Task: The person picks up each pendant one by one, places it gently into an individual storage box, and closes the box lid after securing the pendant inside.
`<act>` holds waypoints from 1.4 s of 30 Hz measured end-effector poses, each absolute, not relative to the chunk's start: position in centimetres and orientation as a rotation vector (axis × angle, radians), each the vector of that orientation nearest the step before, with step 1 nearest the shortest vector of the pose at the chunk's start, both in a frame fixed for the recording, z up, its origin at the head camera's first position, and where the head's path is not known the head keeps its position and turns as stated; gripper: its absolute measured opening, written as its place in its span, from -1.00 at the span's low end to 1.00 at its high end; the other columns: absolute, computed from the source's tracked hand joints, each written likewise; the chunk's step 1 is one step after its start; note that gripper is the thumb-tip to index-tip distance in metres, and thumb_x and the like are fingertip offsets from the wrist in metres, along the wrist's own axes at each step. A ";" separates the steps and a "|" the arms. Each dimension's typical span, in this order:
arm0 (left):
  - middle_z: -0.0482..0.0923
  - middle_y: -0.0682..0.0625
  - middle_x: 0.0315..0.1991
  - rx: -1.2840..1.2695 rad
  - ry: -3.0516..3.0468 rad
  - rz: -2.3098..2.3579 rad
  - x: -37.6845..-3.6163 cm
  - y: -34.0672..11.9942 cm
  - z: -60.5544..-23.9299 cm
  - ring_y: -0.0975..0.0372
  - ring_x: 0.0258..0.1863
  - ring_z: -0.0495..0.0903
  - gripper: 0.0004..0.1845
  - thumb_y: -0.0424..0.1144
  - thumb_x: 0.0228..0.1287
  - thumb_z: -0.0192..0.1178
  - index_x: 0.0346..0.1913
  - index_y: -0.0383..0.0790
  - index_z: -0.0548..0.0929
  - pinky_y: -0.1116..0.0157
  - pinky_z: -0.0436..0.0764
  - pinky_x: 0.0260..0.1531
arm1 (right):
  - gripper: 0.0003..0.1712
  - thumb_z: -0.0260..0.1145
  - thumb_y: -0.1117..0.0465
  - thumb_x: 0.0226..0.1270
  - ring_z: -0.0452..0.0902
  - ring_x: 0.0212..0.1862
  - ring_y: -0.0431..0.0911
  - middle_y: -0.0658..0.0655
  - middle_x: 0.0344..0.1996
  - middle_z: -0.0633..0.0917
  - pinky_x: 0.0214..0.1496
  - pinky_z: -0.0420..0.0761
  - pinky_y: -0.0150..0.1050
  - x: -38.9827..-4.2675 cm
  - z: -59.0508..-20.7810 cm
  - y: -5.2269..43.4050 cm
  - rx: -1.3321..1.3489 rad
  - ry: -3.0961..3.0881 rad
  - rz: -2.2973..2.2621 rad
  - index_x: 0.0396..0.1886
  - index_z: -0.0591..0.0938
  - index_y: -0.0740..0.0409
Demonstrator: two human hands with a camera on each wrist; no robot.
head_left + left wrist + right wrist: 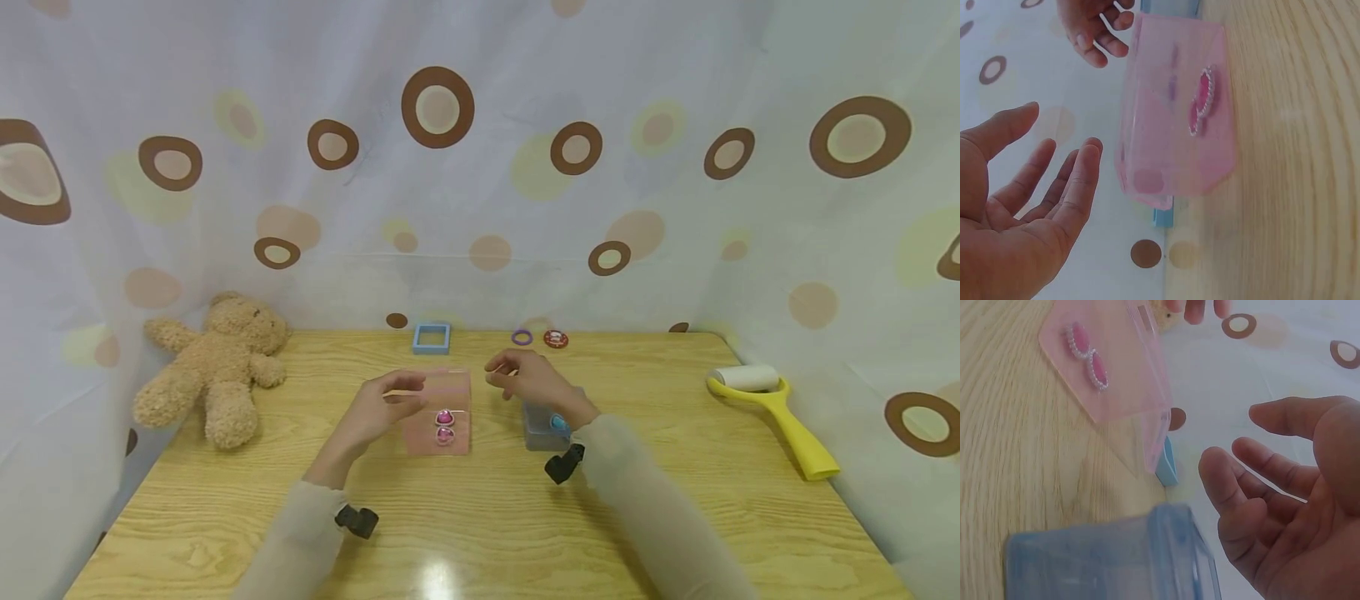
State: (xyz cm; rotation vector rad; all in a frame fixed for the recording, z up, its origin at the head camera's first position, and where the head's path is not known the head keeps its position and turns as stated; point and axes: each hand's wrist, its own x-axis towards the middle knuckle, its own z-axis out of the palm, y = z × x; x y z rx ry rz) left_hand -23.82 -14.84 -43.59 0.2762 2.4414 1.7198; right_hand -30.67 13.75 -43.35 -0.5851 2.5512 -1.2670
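A pink translucent box (420,437) stands on the table, with two pink gems (1204,94) in beaded silver rims on its front. My left hand (384,407) hovers at the box's upper left side, fingers loosely bent and apart from it. Across from it, my right hand (525,377) is held in the air between the pink box and a blue-grey translucent box (536,437), its fingers relaxed around nothing. The right wrist partly covers the blue-grey box, which bears a blue gem (558,422). Both palms (1316,550) look bare in the wrist views.
At the back lie a light blue square frame (431,340), a purple ring (522,337) and a round red piece (556,338). A teddy bear (210,367) sits at the left; a yellow-handled lint roller (795,429) lies at the right. A patterned curtain (480,192) borders the table.
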 end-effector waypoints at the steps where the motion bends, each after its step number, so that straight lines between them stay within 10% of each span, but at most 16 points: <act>1: 0.49 -0.28 0.27 0.263 2.444 1.719 -23.8 -15.0 -43.7 -0.08 0.22 0.59 -0.55 -0.25 0.38 0.27 0.30 -0.19 0.53 0.02 0.62 0.17 | -0.70 0.26 0.01 0.47 0.72 -0.25 0.17 0.11 -0.12 0.72 -0.16 0.60 -0.22 -30.7 -43.4 13.5 -0.585 2.548 -1.270 0.07 0.64 0.01; 42: 0.43 -0.35 0.33 0.293 2.342 1.605 -23.0 -17.7 -45.7 -0.15 0.23 0.57 -0.44 -0.41 0.32 0.28 0.36 -0.39 0.43 0.14 0.69 0.04 | -0.75 0.21 0.10 0.52 0.68 -0.38 0.00 0.06 -0.26 0.69 -0.57 0.47 -0.27 -31.4 -45.2 9.5 -0.498 2.519 -1.160 0.00 0.65 0.12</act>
